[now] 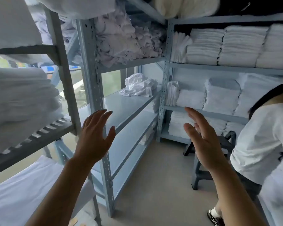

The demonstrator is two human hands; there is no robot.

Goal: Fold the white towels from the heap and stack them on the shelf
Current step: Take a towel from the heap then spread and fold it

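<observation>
A small heap of crumpled white towels (140,85) lies at the far end of a pale blue metal shelf (121,105) ahead of me. My left hand (95,137) and my right hand (203,139) are both raised in front of that shelf, fingers spread, palms facing each other, holding nothing. The heap is well beyond both hands. Folded white towels (225,46) stand in neat stacks on the shelving at the right, with more folded stacks (219,97) on the level below.
Another person in a white shirt (265,141) stands close at the right. A grey plastic stool (216,154) sits on the floor behind my right hand. Crumpled linen (121,38) fills the upper shelf. Bulky bedding (20,98) lies on the grey rack at left.
</observation>
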